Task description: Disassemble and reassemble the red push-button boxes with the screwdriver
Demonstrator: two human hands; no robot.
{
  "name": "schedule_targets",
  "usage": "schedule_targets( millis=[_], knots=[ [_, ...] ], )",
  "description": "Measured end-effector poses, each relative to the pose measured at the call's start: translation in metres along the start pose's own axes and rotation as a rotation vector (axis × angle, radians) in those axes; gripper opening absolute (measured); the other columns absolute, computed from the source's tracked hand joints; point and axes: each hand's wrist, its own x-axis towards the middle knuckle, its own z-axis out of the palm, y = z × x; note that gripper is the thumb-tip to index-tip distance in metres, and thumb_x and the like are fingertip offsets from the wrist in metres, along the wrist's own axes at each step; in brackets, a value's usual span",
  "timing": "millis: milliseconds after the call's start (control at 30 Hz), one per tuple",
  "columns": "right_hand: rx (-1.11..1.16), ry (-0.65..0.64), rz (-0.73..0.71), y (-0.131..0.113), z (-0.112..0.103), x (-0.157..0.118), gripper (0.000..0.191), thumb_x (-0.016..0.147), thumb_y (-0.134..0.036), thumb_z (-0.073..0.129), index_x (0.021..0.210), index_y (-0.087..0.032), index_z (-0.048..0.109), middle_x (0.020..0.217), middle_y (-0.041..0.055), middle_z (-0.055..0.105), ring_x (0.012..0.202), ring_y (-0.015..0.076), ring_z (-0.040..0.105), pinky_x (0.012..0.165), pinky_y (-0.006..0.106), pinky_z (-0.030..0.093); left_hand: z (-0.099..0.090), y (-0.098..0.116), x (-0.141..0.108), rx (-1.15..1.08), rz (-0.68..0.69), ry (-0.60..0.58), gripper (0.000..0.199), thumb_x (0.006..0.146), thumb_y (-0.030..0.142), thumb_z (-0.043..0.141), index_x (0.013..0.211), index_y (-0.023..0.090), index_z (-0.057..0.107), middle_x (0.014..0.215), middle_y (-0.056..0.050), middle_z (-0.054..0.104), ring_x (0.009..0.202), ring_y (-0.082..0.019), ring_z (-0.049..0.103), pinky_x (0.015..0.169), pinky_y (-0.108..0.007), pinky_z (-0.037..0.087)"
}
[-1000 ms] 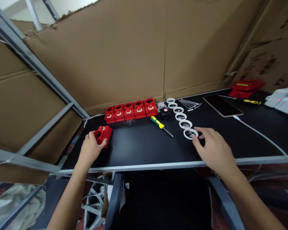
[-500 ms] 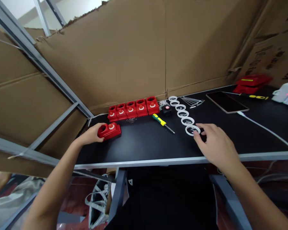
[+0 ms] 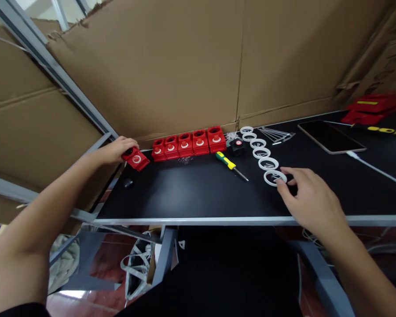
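My left hand is at the far left of the table, its fingers closed around a red plastic housing with a round opening and a white ring on its face. Beside it runs a row of several similar red housings. On the right, my right hand has its thumb and forefinger on the right edge of the nearest white ring. Small metal pieces lie inside that ring. Several more white rings stretch away from it in a line.
A green-and-yellow screwdriver lies mid-table beside a black part with a red-and-white top. Long metal pins, a phone with its cable and red parts are at right. A small dark piece lies at left.
My left hand has carried the red housing back and left, to the end of the row. A small dark piece shows on the table there. My right hand stays at the nearest ring.
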Motion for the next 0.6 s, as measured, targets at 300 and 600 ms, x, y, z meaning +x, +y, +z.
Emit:
schedule_targets(
  millis=[300,600],
  knots=[
    [0.013,0.013,0.049,-0.010,-0.003,0.000,0.058,0.111,-0.052,0.059,0.149,-0.015,0.080,0.136,0.0244,0.084,0.103,0.0406,0.087,0.101,0.061,0.071,0.054,-0.022,0.061,-0.124,-0.110,0.003,0.050,0.120,0.048,0.088,0.160,0.021,0.076,0.163,-0.016,0.077,0.139,-0.035,0.081,0.117,-0.059,0.074],
    [0.054,0.013,0.063,-0.011,-0.003,-0.001,0.058,0.108,-0.051,0.060,0.151,-0.016,0.079,0.140,0.0244,0.083,0.101,0.0387,0.085,0.096,0.058,0.070,0.077,-0.014,-0.002,-0.463,-0.380,0.017,0.049,0.120,0.048,0.088,0.159,0.020,0.076,0.160,-0.016,0.078,0.137,-0.035,0.082,0.115,-0.058,0.075]
  ],
)
